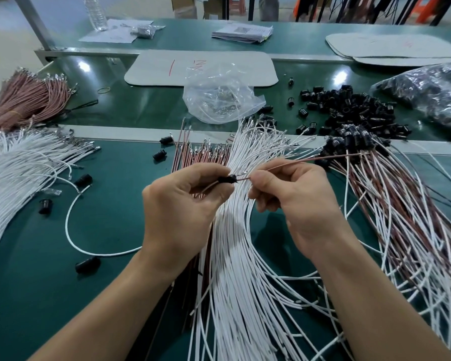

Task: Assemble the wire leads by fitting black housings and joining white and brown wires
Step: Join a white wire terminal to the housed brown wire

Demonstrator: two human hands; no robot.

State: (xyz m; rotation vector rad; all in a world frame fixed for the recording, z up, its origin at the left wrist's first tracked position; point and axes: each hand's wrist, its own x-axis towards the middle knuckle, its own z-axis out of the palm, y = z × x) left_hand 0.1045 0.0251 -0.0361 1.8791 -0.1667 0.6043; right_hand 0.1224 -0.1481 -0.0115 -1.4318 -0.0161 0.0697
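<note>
The person's left hand (182, 204) and right hand (297, 201) are bare, with skin creases showing over the knuckles and wrists. The left forearm (115, 303) and right forearm (375, 295) are bare too, uncovered all the way to the bottom edge of the view.

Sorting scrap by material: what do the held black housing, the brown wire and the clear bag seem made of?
Black housing: probably moulded plastic, slightly glossy, uniformly black. Brown wire: flexible matte insulation, likely plastic or rubber; it curves softly; metallic terminal glints at its far tip. Clear bag: thin plastic film, transparent, crinkled, shiny.
</note>
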